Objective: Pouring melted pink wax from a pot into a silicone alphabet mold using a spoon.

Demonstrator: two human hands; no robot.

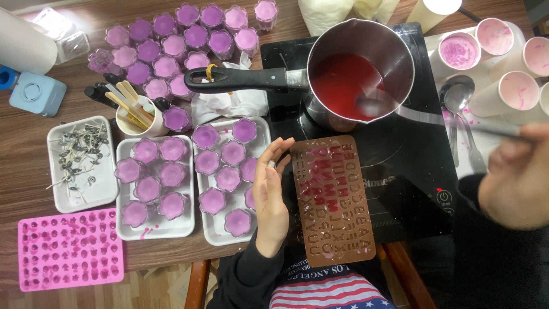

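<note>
Both hands are busy: the left hand [270,194] rests edge-on, fingers loosely curved and grasping nothing, touching the left edge of a brown letter mould [333,200] lying on the black cooktop [412,166]. Left of it, white trays [214,229] on the bench [23,171] carry flower-shaped cups of purple wax [229,153]. Farther right, a steel saucepan [360,71] contains red liquid. At the right, the blurred right hand [514,177] grips a long spoon [372,106] dipped into the pan.

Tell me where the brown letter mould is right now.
In the head view, the brown letter mould lies at the near edge of the black cooktop, just below the steel saucepan, with the left hand steadying its left edge.
</note>
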